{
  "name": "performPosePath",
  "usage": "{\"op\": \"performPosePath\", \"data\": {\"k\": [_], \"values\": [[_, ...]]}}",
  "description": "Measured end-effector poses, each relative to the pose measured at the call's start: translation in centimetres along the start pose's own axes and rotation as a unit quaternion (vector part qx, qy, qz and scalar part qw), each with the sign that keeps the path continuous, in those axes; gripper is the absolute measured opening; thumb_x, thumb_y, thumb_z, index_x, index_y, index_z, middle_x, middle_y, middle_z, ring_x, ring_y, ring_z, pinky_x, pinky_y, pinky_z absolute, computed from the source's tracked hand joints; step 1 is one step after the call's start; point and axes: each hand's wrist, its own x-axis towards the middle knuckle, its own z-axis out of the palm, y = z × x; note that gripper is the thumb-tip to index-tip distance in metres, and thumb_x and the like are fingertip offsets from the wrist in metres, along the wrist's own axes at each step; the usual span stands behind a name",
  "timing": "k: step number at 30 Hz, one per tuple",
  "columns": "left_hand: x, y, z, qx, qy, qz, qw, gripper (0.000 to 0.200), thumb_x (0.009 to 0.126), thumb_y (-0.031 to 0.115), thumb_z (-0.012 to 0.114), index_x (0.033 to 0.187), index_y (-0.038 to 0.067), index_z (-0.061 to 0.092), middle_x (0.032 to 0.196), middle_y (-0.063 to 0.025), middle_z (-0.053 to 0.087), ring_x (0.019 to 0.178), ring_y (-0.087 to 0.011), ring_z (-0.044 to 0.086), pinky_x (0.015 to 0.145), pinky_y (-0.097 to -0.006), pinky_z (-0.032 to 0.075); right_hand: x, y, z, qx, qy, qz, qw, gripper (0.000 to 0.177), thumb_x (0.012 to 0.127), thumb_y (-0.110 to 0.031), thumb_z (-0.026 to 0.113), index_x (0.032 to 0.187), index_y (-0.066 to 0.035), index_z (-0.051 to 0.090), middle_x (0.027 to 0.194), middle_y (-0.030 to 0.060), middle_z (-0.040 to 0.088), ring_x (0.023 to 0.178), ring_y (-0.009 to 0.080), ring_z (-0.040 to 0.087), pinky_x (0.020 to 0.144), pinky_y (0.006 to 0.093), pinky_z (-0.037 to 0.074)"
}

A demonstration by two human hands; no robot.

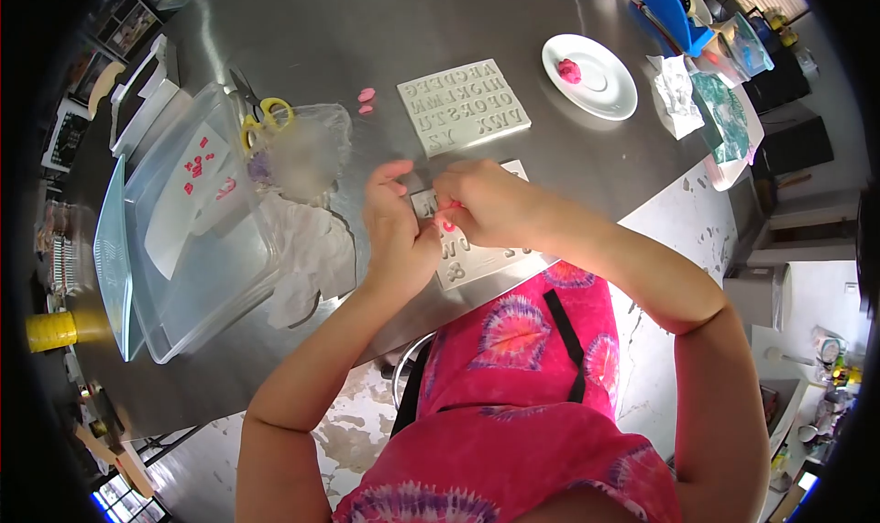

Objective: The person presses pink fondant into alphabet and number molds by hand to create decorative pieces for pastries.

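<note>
A pale mould with letter-shaped hollows (477, 264) lies at the table's near edge, partly hidden by both hands. My right hand (481, 198) is closed over it, its fingers pinching a bit of pink paste (447, 226). Close against it on the left, my left hand (399, 230) has its thumb by the paste and its other fingers raised and apart. Just beyond the hands rests a second letter mould (465, 106). Small pink pieces (367, 95) lie to its left. A white plate (616, 92) at the right holds a pink lump (569, 71).
A clear plastic container (151, 326) with pink pieces on a white sheet (183, 207) stands at left. Beside it are yellow-handled scissors (275, 113), a plastic bag (321, 143) and a crumpled cloth (312, 253). White tissue (676, 97) and a blue item (674, 14) sit at right.
</note>
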Motion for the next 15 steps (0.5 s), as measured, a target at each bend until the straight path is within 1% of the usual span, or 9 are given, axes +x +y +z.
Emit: {"op": "performPosePath", "data": {"k": [2, 3, 5, 6, 7, 8, 12, 14, 15], "values": [[0.0, 0.0, 0.0, 0.001, -0.001, -0.003, 1.000, 0.054, 0.061, -0.008, 0.053, 0.111, -0.010, 0.033, 0.123, -0.0207, 0.038, 0.100, -0.0293, 0.040, 0.090, -0.0402, 0.031, 0.0, -0.2, -0.4, 0.114, -0.018, 0.090, 0.989, 0.005, 0.074, 0.000, 0.062, 0.073, 0.000, 0.057, 0.078, 0.0141, 0.057, 0.075, 0.0307, 0.059, 0.062, 0.0385, 0.046], [0.0, 0.0, 0.0, 0.000, 0.002, 0.004, 1.000, 0.054, 0.061, -0.008, 0.053, 0.110, -0.010, 0.033, 0.123, -0.0208, 0.038, 0.100, -0.0293, 0.040, 0.090, -0.0402, 0.031, 0.1, -0.3, -0.7, 0.115, -0.018, 0.088, 0.989, 0.005, 0.074, 0.000, 0.062, 0.073, 0.000, 0.057, 0.078, 0.0141, 0.057, 0.075, 0.0307, 0.059, 0.062, 0.0385, 0.046], [0.0, -0.4, -0.1, 0.003, 0.006, 0.009, 1.000, 0.053, 0.061, -0.008, 0.054, 0.109, -0.010, 0.033, 0.123, -0.0208, 0.038, 0.099, -0.0294, 0.041, 0.090, -0.0402, 0.032, 0.2, -0.5, -1.2, 0.149, -0.039, 0.133, 0.979, 0.007, 0.074, -0.001, 0.064, 0.073, 0.000, 0.057, 0.076, 0.0143, 0.057, 0.072, 0.0305, 0.059, 0.061, 0.0384, 0.045], [-0.1, -0.8, 0.0, 0.004, 0.003, 0.017, 1.000, 0.057, 0.062, -0.005, 0.058, 0.113, -0.007, 0.031, 0.121, -0.0169, 0.037, 0.098, -0.0251, 0.038, 0.090, -0.0366, 0.031, 0.2, -0.1, -0.6, 0.150, -0.039, 0.133, 0.979, 0.007, 0.074, -0.001, 0.064, 0.073, 0.000, 0.057, 0.076, 0.0143, 0.057, 0.072, 0.0305, 0.059, 0.061, 0.0384, 0.045], [-0.1, -1.0, 0.1, 0.003, 0.000, 0.024, 1.000, 0.061, 0.064, -0.003, 0.062, 0.116, -0.003, 0.029, 0.120, -0.0130, 0.036, 0.097, -0.0208, 0.035, 0.090, -0.0329, 0.031, 0.1, 0.5, 0.4, 0.082, 0.005, 0.049, 0.995, 0.009, 0.074, -0.003, 0.065, 0.073, 0.000, 0.057, 0.075, 0.0146, 0.058, 0.070, 0.0294, 0.059, 0.060, 0.0378, 0.045], [-0.1, -1.0, 0.0, 0.002, 0.000, 0.025, 1.000, 0.061, 0.064, -0.003, 0.062, 0.116, -0.003, 0.029, 0.120, -0.0130, 0.036, 0.097, -0.0208, 0.035, 0.090, -0.0329, 0.031, -0.1, 1.1, 1.1, 0.011, 0.049, -0.034, 0.998, 0.010, 0.074, -0.004, 0.067, 0.074, 0.000, 0.058, 0.075, 0.0149, 0.059, 0.068, 0.0283, 0.059, 0.059, 0.0372, 0.045], [-0.1, -0.5, -0.1, 0.004, -0.011, 0.008, 1.000, 0.063, 0.063, -0.004, 0.059, 0.117, -0.002, 0.028, 0.120, -0.0122, 0.035, 0.097, -0.0207, 0.035, 0.091, -0.0330, 0.030, -0.4, 0.4, 0.8, 0.027, 0.092, -0.006, 0.995, 0.010, 0.073, -0.003, 0.067, 0.073, 0.000, 0.058, 0.072, 0.0149, 0.059, 0.064, 0.0278, 0.059, 0.058, 0.0364, 0.045], [0.0, -0.4, -0.2, 0.002, -0.013, 0.005, 1.000, 0.064, 0.062, -0.004, 0.059, 0.118, -0.002, 0.028, 0.120, -0.0120, 0.035, 0.098, -0.0207, 0.035, 0.092, -0.0333, 0.030, -0.1, -0.5, -1.0, 0.149, -0.006, 0.182, 0.972, 0.009, 0.072, 0.000, 0.065, 0.073, 0.000, 0.057, 0.071, 0.0147, 0.057, 0.064, 0.0304, 0.058, 0.058, 0.0372, 0.045], [0.0, -0.1, -0.3, -0.014, -0.006, -0.001, 1.000, 0.061, 0.061, -0.006, 0.056, 0.116, -0.005, 0.030, 0.121, -0.0151, 0.036, 0.098, -0.0244, 0.037, 0.091, -0.0364, 0.031, -0.2, -0.2, -0.9, 0.150, -0.007, 0.180, 0.972, 0.009, 0.072, 0.000, 0.065, 0.073, 0.000, 0.057, 0.071, 0.0147, 0.057, 0.064, 0.0304, 0.058, 0.058, 0.0372, 0.045]]}}
